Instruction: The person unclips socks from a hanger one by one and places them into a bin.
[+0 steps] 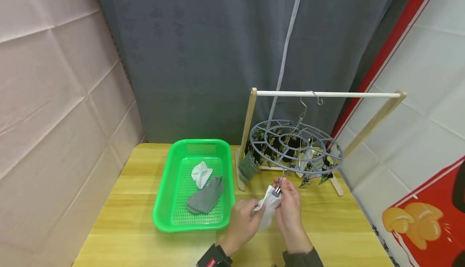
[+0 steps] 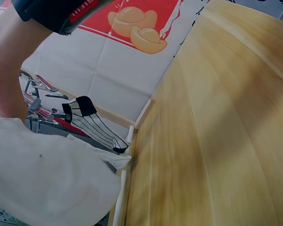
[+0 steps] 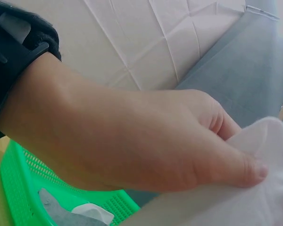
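Observation:
A white sock [image 1: 268,214] is held between both hands below the round hanging dryer [image 1: 296,146]. My left hand [image 1: 242,220] pinches its left edge; in the right wrist view the thumb of this left hand [image 3: 179,146] presses on the white fabric [image 3: 269,155]. My right hand [image 1: 290,208] grips a metal clip [image 1: 277,186] with a grey end at the sock's upper edge. Whether the clip's jaws have closed on the fabric cannot be made out. In the left wrist view the sock [image 2: 52,179] covers most of the right hand's fingers.
A green basket [image 1: 158,212] on the left holds a grey sock [image 1: 205,196] and a white one [image 1: 201,174]. The dryer hangs from a white rail [image 1: 348,94] on wooden posts. Among its clips hang a grey-green sock [image 1: 248,167] and a striped sock [image 2: 96,122].

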Demonstrator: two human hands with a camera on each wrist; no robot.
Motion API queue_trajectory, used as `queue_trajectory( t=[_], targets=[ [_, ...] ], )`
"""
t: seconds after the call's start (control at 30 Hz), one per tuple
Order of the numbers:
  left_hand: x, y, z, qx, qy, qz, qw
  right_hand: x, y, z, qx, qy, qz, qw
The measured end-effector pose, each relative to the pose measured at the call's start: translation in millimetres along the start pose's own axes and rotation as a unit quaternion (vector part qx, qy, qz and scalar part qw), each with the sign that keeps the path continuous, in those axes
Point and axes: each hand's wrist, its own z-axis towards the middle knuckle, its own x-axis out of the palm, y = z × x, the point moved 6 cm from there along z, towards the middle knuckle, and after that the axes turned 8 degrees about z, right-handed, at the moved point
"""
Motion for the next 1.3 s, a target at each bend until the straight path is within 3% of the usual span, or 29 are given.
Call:
queue_trajectory(
  t=[0.13,0.4,0.6,0.77,0.97,1.07,1.13,1.2,1.3],
  targets=[
    [-3.7,-1.7,-3.8,0.030,-0.009,0.014,0.9994,-1,-2,-1.4,-0.005,-0.012,-0.019,0.9997],
    [-8.4,-6.7,-5.5,0.079,-0.020,0.029,0.9963,-3,-1,-0.2,0.007,-0.018,0.029,0.9994],
    [-11.9,-4.8,-7.1,0.101,-0.024,0.035,0.9940,-6,-1,3.0,-0.001,-0.039,0.017,0.9991],
    [-18.4,9.6,-1.5,0.102,-0.018,0.052,0.9933,-11,-5,6.4,0.007,-0.056,0.017,0.9982],
    [-35.6,43.0,17.7,0.091,-0.009,0.068,0.9935,-10,-5,6.0,0.003,-0.040,0.019,0.9990],
    [-45.4,67.5,32.1,0.044,0.037,0.088,0.9945,-10,-4,4.5,-0.003,-0.030,0.014,0.9994],
    [-49.9,88.3,40.0,-0.011,0.086,0.105,0.9907,-11,-4,4.0,-0.005,-0.027,0.012,0.9996],
    [-53.8,110.2,44.5,-0.074,0.143,0.113,0.9804,-12,-4,3.6,-0.006,-0.025,0.009,0.9996],
    [-56.9,140.9,45.3,-0.164,0.221,0.108,0.9553,-14,-4,4.2,-0.006,-0.022,0.003,0.9997]
  ],
)
